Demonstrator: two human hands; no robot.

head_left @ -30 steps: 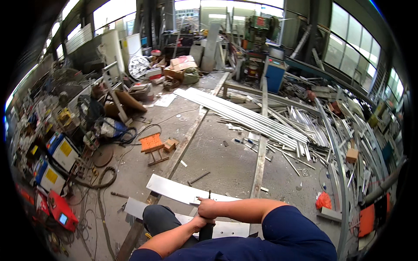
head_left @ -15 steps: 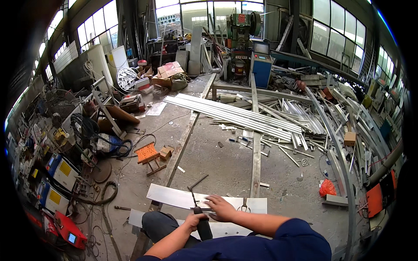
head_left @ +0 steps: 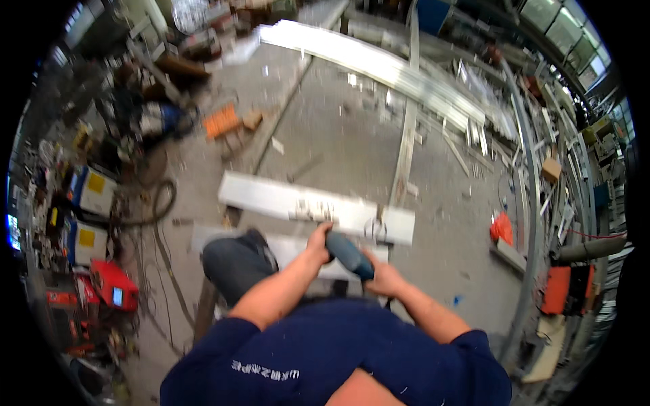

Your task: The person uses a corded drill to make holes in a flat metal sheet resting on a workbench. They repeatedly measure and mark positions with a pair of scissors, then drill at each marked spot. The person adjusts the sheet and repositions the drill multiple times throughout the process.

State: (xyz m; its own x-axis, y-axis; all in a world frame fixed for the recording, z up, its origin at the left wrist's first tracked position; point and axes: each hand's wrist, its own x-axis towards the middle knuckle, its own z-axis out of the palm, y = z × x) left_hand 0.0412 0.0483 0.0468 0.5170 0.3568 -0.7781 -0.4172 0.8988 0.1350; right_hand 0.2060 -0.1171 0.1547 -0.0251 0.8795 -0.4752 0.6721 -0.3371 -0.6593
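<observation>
A dark blue-green power drill [head_left: 349,256] is held slantwise between my two hands, close to my body. My left hand [head_left: 318,242] is closed around its far left end. My right hand [head_left: 384,276] grips the near right end. The bit cannot be made out. Just beyond my hands lies a long white panel [head_left: 264,194], with a blurred metal piece [head_left: 315,207] on its middle. Pliers [head_left: 376,227] rest on the panel toward its right end. A second pale panel [head_left: 288,245] lies nearer me, partly hidden by my knee and arms.
Two long beams [head_left: 406,135] run along the floor away from me. Long white profiles [head_left: 365,61] lie across them. Scrap metal [head_left: 562,142] is heaped on the right, beside a red bag [head_left: 501,227]. At left stand machines, cables [head_left: 162,196], a red box [head_left: 115,284] and an orange stool [head_left: 222,122].
My view has tipped downward. The drill has swung from upright over the panel to slantwise nearer my body. My right hand has left the panel and taken hold of the drill.
</observation>
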